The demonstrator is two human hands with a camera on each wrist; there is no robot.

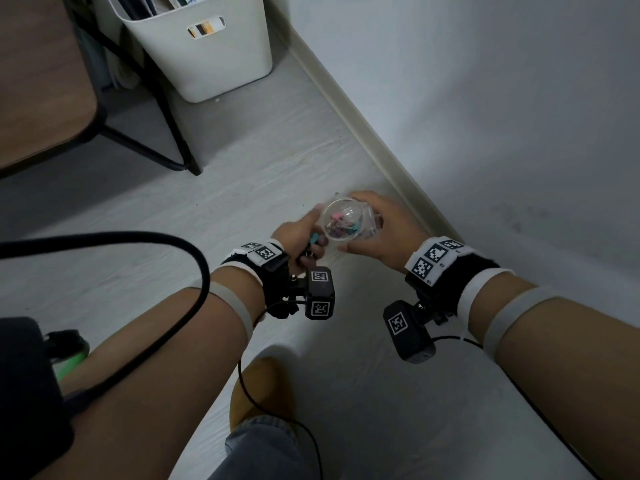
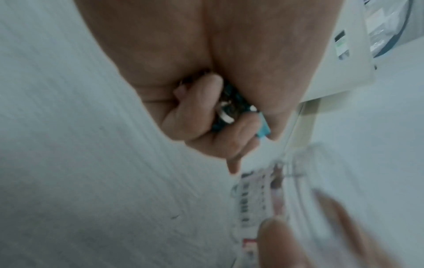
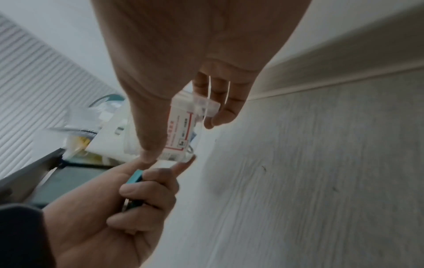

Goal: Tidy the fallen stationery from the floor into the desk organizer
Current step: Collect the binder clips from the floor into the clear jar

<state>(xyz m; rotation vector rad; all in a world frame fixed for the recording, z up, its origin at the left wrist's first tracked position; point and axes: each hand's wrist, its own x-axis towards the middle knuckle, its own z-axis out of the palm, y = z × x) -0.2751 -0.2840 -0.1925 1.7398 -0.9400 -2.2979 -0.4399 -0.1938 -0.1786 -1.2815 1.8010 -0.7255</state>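
Your right hand (image 1: 381, 226) wraps the clear tub (image 1: 343, 221), mouth tipped toward you for loading; your left hand (image 1: 298, 237) clenches teal clips (image 3: 135, 176), ready to drop in.

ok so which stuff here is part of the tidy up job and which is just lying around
Part of the job:
- clear tub of coloured clips, held by the right hand
- teal clip and other clips, gripped in the left hand

Just lying about:
- white bin
- desk
- black cable
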